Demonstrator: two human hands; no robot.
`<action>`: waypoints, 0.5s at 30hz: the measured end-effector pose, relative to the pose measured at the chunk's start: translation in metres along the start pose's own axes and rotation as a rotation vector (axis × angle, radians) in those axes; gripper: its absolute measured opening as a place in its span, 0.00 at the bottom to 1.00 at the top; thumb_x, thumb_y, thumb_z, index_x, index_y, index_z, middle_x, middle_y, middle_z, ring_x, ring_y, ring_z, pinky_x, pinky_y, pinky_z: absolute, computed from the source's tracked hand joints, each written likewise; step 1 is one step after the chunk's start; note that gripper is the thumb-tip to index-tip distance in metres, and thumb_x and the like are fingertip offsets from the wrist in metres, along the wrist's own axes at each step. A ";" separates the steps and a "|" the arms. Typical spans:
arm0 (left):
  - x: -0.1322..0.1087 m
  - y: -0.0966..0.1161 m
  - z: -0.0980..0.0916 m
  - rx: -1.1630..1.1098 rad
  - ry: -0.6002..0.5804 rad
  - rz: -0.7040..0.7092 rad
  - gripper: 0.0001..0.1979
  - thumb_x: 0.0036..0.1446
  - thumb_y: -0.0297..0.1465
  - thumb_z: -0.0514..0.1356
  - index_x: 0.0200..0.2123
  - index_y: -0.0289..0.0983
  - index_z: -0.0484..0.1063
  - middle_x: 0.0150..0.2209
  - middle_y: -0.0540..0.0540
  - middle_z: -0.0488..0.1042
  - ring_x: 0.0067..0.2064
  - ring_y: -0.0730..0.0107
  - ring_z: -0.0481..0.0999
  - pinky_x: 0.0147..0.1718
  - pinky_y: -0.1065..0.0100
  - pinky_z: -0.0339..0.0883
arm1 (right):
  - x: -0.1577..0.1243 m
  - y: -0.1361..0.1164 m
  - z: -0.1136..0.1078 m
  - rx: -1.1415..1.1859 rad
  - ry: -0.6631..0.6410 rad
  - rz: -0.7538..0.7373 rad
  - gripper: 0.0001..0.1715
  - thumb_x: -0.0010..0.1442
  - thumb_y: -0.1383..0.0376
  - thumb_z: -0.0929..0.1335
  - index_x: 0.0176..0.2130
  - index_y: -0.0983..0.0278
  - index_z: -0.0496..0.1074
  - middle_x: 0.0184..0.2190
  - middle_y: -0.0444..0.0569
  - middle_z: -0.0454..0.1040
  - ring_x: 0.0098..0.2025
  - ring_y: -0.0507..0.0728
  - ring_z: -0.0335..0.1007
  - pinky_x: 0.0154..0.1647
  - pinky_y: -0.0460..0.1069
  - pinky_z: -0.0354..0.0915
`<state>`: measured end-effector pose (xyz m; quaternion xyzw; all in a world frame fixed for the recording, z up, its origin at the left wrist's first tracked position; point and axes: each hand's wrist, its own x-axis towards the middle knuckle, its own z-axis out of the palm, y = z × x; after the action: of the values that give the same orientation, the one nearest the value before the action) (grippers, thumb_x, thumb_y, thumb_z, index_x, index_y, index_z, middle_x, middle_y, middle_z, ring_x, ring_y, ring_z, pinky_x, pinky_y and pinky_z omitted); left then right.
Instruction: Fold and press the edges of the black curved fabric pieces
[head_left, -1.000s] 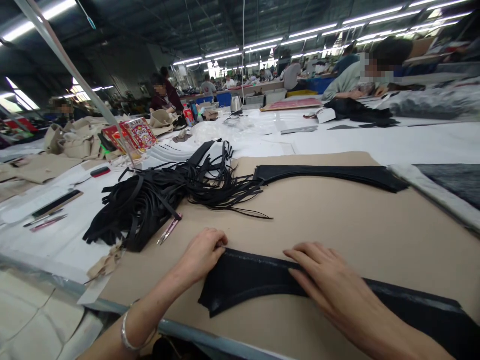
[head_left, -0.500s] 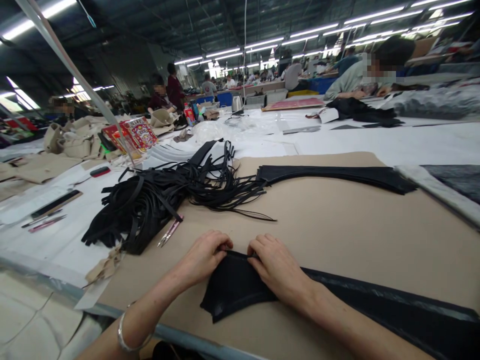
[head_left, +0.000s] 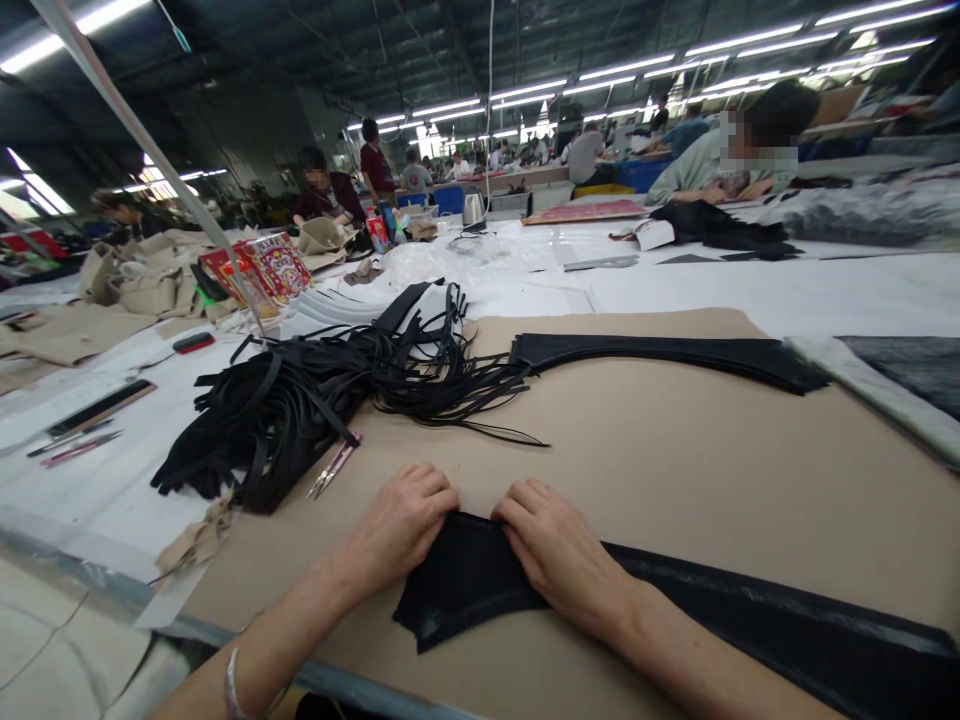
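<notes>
Left hand (head_left: 397, 525) and right hand (head_left: 559, 558) lie nearly flat, pressing a curved, matte black fabric piece (head_left: 465, 585) onto the near edge of smooth tan paper (head_left: 660, 460). Steel snips (head_left: 334, 467) lie just beside a tangle of black strips (head_left: 277, 420).

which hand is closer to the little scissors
Left. The left hand sits just below and to the right of the scissors; the right hand lies farther right, past the left hand.
</notes>
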<state>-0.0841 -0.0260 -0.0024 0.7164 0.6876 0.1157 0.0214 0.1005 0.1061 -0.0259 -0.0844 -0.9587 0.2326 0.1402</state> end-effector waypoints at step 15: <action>-0.013 0.008 0.010 0.268 0.124 0.172 0.10 0.65 0.24 0.50 0.38 0.34 0.71 0.32 0.45 0.70 0.36 0.62 0.66 0.37 0.61 0.62 | -0.004 -0.005 0.007 -0.336 0.005 -0.219 0.08 0.60 0.77 0.65 0.36 0.66 0.69 0.35 0.49 0.68 0.37 0.58 0.59 0.38 0.53 0.54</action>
<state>-0.0744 -0.0382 -0.0121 0.7606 0.6331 0.0684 -0.1265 0.1020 0.0979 -0.0302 -0.0026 -0.9872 0.0525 0.1508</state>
